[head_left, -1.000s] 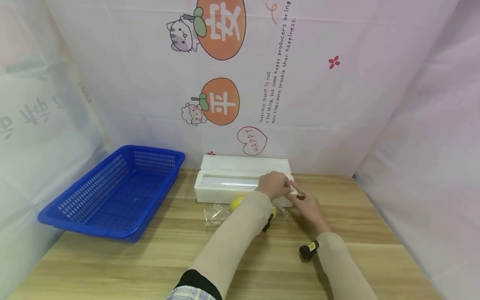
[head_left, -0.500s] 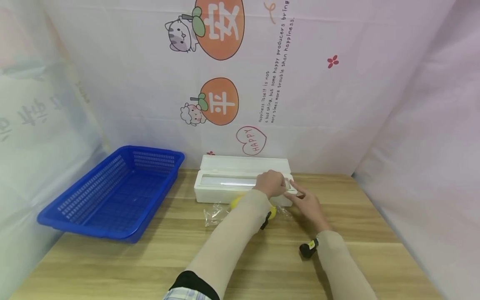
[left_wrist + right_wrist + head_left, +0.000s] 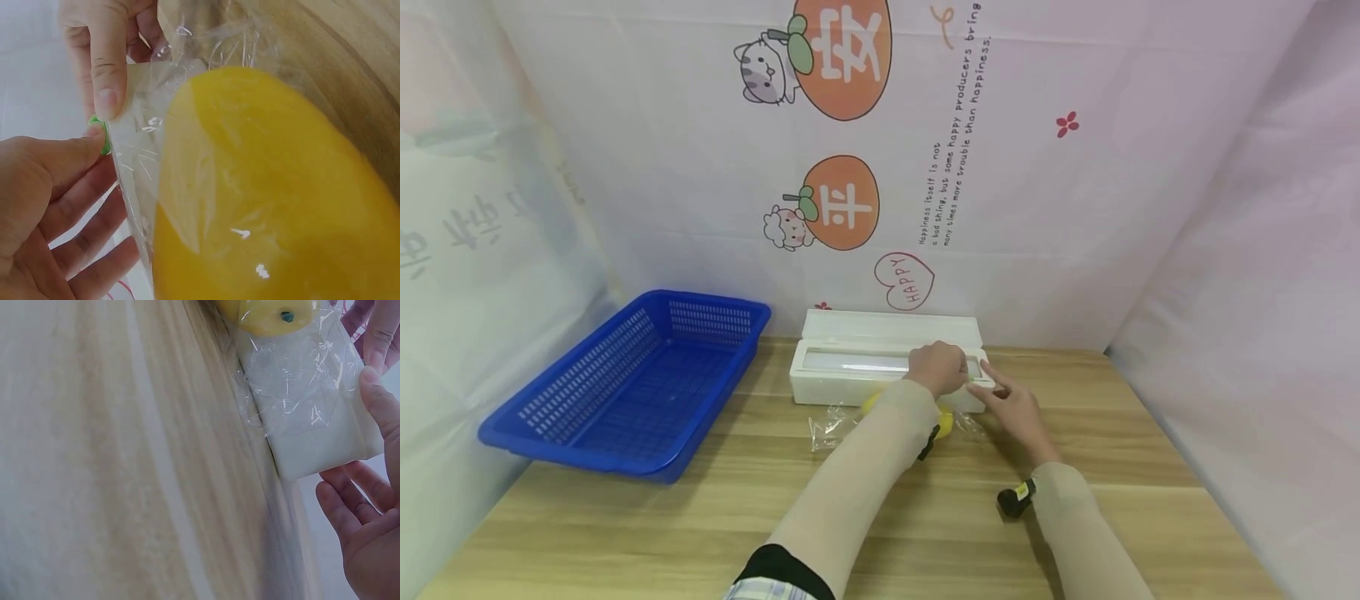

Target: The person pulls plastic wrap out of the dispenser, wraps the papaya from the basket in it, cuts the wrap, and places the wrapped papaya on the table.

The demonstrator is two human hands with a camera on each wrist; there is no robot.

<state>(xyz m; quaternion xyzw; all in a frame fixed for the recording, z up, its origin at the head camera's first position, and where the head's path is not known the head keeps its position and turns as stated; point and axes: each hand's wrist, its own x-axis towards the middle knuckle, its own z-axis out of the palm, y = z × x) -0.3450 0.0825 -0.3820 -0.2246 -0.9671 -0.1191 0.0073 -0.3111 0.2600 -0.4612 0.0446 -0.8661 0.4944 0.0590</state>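
Note:
A long white cling film box (image 3: 827,387) lies at the back of the table, lid raised, the film roll (image 3: 857,362) inside. In the left wrist view, my left hand (image 3: 44,212) pinches a small green slider (image 3: 104,140) between thumb and fingers at the box's front edge. My right hand (image 3: 1013,410) grips the box's right end, thumb on the top edge. In front of the box, clear film (image 3: 144,162) spreads over a smooth yellow fruit (image 3: 269,187), its green stem spot showing in the right wrist view. My left arm hides part of this fruit in the head view.
A blue plastic basket (image 3: 617,408) with slotted sides stands on the left of the wooden table (image 3: 715,533). A printed white cloth (image 3: 1022,208) hangs right behind the box, and more cloth closes in both sides.
My left hand has shifted a little to the left along the box's front edge, uncovering more of its right end. My right hand has stayed at that end.

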